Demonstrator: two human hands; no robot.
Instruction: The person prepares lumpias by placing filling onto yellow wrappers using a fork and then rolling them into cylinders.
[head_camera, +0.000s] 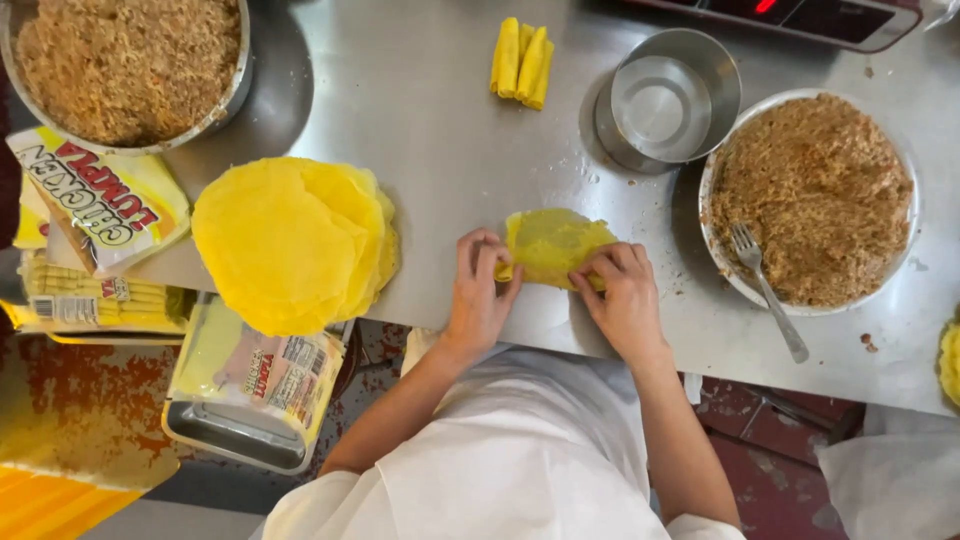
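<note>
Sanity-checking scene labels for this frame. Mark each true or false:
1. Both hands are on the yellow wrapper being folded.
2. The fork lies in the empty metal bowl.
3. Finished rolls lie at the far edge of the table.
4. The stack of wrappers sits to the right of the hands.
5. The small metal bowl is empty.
1. True. The left hand and right hand both hold the yellow wrapper.
2. False. The fork rests on the plate of filling.
3. True. The yellow rolls lie there.
4. False. The stack of wrappers is on the left-hand side.
5. True. The metal bowl holds nothing visible.
</note>
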